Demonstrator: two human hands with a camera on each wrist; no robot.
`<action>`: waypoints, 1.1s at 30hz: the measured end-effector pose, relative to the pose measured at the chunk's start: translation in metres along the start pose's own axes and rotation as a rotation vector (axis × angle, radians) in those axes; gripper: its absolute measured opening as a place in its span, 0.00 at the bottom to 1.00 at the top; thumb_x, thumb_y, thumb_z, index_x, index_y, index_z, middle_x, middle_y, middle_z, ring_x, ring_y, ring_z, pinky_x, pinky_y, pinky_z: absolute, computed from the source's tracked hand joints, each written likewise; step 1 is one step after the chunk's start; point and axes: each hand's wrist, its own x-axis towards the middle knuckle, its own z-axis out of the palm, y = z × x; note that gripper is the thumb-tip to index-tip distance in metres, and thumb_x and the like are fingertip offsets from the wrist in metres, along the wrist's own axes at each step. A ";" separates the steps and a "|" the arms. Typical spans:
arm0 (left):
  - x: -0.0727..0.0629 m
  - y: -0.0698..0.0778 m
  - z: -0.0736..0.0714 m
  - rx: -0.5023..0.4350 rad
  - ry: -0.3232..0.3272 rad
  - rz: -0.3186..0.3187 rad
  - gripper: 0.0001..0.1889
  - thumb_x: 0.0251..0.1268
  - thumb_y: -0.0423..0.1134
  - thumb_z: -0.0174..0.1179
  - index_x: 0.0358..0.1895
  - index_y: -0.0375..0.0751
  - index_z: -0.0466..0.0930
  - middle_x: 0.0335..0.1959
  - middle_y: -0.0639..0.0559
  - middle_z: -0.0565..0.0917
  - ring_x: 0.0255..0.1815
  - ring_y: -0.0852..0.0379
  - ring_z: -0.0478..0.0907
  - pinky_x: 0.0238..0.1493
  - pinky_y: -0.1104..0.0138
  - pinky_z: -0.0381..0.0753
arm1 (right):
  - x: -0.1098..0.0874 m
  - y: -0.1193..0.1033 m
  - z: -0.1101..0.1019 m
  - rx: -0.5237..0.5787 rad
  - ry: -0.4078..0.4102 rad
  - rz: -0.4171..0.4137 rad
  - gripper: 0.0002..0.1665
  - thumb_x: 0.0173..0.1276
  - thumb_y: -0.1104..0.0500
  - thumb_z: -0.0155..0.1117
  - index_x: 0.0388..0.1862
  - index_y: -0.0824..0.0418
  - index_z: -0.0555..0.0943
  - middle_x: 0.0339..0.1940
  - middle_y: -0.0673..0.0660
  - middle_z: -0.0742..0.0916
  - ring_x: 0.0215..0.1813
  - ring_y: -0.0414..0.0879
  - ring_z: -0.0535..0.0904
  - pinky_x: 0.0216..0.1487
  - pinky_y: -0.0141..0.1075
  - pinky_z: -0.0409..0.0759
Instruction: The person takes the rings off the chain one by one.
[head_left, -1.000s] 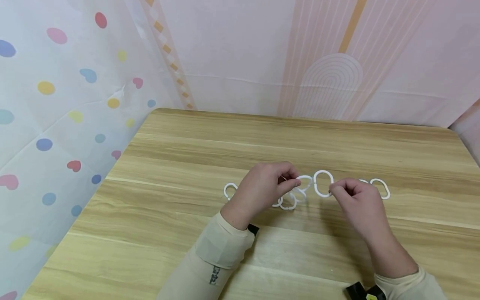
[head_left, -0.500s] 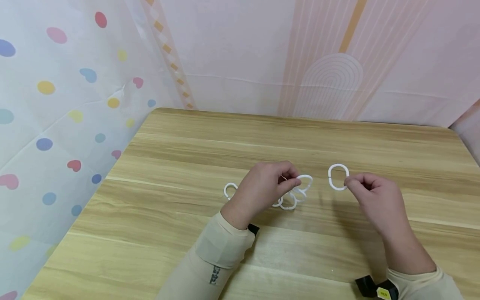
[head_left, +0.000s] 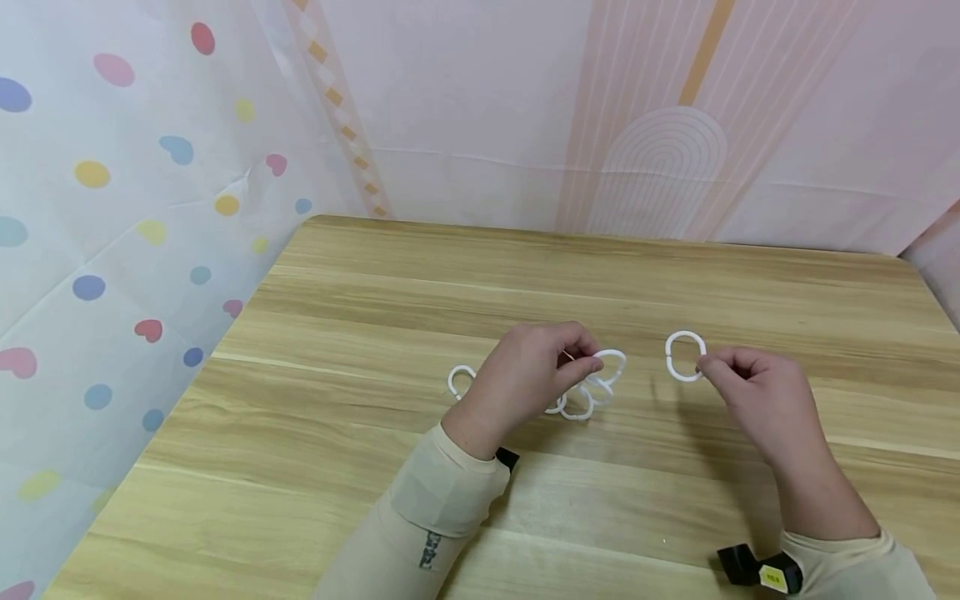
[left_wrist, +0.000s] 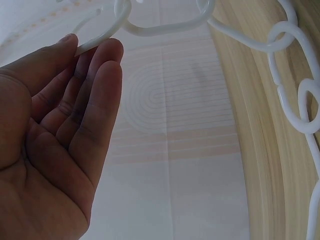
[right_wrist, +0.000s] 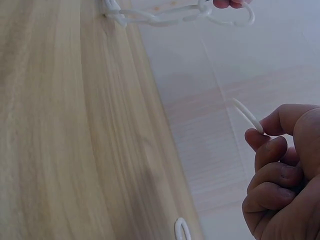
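My left hand (head_left: 525,375) pinches the end link (left_wrist: 102,40) of a white plastic chain between thumb and fingers. Part of the chain (head_left: 576,417) hangs down to the wooden table, with linked loops lying below and left of that hand, partly covered by it. Apart from it on the right, my right hand (head_left: 765,404) pinches a single white oval link (head_left: 668,358) by its right edge. That link stands upright above the table, with a small gap in its left side. In the right wrist view the same link (right_wrist: 249,115) sits between thumb and forefinger.
Another white link (right_wrist: 178,230) lies on the table at the bottom of the right wrist view. The wood-grain table (head_left: 450,283) ends against a pink patterned backdrop (head_left: 480,108); a dotted cloth (head_left: 90,225) hangs on the left.
My right hand has moved right with the single link, away from the chain, and now hides the loose links seen at right earlier. My left hand has stayed in place.
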 end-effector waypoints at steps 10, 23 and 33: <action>0.000 0.002 0.000 0.001 0.000 -0.004 0.04 0.68 0.42 0.67 0.37 0.47 0.86 0.31 0.59 0.87 0.30 0.67 0.79 0.34 0.74 0.75 | 0.004 0.008 0.001 -0.041 -0.011 -0.010 0.18 0.73 0.51 0.61 0.33 0.65 0.87 0.21 0.47 0.79 0.26 0.41 0.68 0.24 0.35 0.66; 0.000 0.002 0.000 -0.001 -0.009 -0.009 0.04 0.68 0.42 0.67 0.38 0.46 0.86 0.32 0.59 0.87 0.30 0.67 0.79 0.34 0.74 0.75 | 0.008 0.020 0.004 -0.080 -0.054 0.019 0.19 0.73 0.50 0.62 0.31 0.65 0.86 0.26 0.50 0.81 0.26 0.43 0.67 0.24 0.36 0.65; 0.000 0.003 0.000 -0.005 -0.011 -0.013 0.04 0.68 0.42 0.67 0.38 0.46 0.85 0.32 0.59 0.87 0.30 0.67 0.79 0.34 0.74 0.75 | 0.009 0.025 0.006 -0.123 -0.034 0.013 0.19 0.71 0.52 0.60 0.26 0.63 0.84 0.20 0.48 0.76 0.24 0.42 0.67 0.23 0.36 0.64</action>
